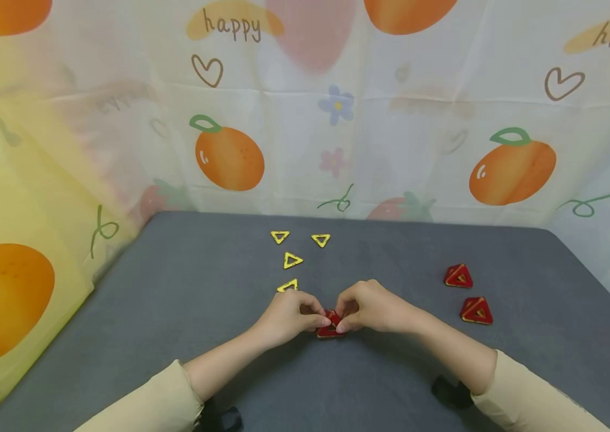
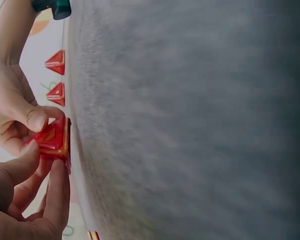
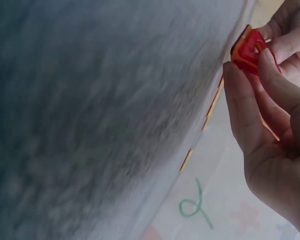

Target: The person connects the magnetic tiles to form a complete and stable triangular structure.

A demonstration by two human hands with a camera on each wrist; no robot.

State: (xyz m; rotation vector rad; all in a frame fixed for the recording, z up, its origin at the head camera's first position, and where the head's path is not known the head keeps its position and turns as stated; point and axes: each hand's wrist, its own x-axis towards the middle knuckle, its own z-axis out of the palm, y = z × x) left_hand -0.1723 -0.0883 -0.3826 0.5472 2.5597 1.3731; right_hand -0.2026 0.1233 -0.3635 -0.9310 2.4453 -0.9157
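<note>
Between both hands, low over the grey table, is a red pyramid of triangular tiles (image 1: 330, 332), partly covered by fingers. From its left side my left hand (image 1: 288, 316) pinches it with thumb and fingers. My right hand (image 1: 373, 307) grips the opposite side, its thumb near the other thumb. In the left wrist view the pyramid (image 2: 54, 137) shows sloping red faces with gold edging. The right wrist view shows the same pyramid (image 3: 250, 49) between the fingertips. Just beyond my left hand lies a yellow triangular tile (image 1: 288, 285), partly hidden by that hand.
Farther back on the grey table (image 1: 202, 264) lie more yellow triangular tiles (image 1: 292, 260). To the right stand two red pyramids, one farther back (image 1: 458, 276) and one nearer (image 1: 476, 311). A fruit-printed cloth (image 1: 294, 108) hangs behind the table.
</note>
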